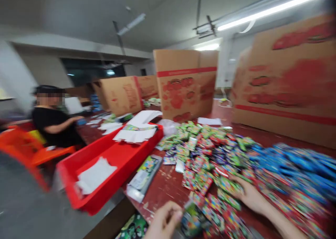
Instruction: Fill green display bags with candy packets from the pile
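Observation:
My left hand (166, 219), at the bottom centre, is closed on the edge of a dark, clear-fronted bag (193, 219). To the right, my right hand (248, 193) reaches into a pile of small colourful packets (199, 162); its fingertips touch green and red packets, and blur hides whether they grip one. Blue packets (294, 165) lie in a heap beyond it. A flat stack of printed bags (144, 177) rests on the dark red table (168, 183), left of the pile.
A red tray (118, 172) with white sheets juts over the table's left edge. Large cardboard boxes (186, 88) stand behind the pile and at the right. A person in black (55, 121) sits at the left near an orange chair (31, 151).

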The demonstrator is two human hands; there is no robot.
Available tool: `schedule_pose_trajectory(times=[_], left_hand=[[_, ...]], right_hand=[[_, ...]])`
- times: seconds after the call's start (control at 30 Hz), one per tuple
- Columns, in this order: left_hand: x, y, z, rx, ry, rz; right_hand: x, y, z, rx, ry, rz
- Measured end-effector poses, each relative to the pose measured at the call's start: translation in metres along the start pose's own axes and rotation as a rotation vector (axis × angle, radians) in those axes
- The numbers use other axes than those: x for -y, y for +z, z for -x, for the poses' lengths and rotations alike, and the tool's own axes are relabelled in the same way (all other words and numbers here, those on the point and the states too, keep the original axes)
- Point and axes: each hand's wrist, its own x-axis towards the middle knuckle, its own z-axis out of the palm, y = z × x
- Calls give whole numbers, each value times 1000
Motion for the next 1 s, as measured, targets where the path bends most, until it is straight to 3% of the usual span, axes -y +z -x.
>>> schedule_pose_trajectory(times=[0.07, 0.13, 0.2, 0.3, 0.43, 0.63, 0.87, 1.0], left_hand=[[-6, -1, -12, -90, 41, 41], [-14, 1, -21, 0, 49, 123], [-20, 6, -26, 94, 51, 154], [-21, 13, -30, 178, -11, 167], [-13, 21, -36, 206, -66, 242], [-13, 30, -39, 233, -64, 235], [-28, 42, -35, 272, -90, 265], [-30, 47, -35, 322, -114, 305]], right_hand=[[-11, -16, 3, 190, 95, -402], [-17, -25, 13, 320, 210, -739], [-18, -26, 28, 348, 287, -940], [-15, -22, 49, 275, 345, -1063], [-9, -17, 70, 246, 339, -1111], [0, -24, 92, 149, 142, -992], [6, -28, 92, 42, -6, -831], [5, -32, 92, 96, -48, -696]])
